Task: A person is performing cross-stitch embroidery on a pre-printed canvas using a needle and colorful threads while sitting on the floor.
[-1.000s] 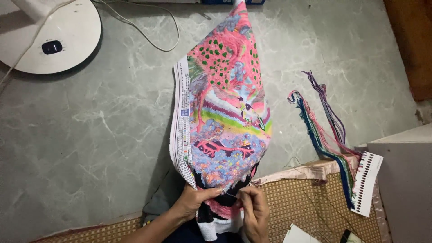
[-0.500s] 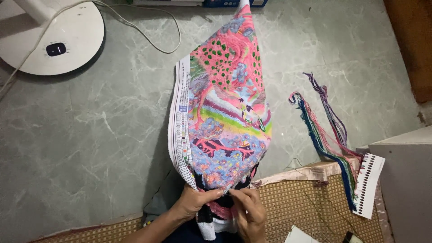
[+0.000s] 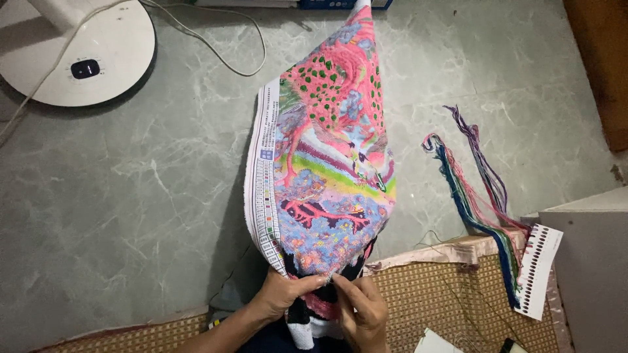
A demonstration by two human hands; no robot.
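Pinching the near edge of a bright cross-stitch canvas (image 3: 327, 176), both hands work close together at the bottom of the view.

The canvas, stitched mostly in pink, green and blue, hangs spread above the grey marble floor (image 3: 131, 196), its white margin with a printed colour key running down the left side. Left hand (image 3: 281, 297) grips the lower edge from the left, fingers clenched on the cloth; right hand (image 3: 363, 310) pinches the same edge just beside it, fingertips closed on the fabric. Under the wrists lies a woven straw mat (image 3: 445, 301). To the right, a bundle of coloured threads (image 3: 481, 196) trails from a white thread card (image 3: 540, 268). Far left stands a white round fan base (image 3: 78, 59) with its cord (image 3: 222, 52).
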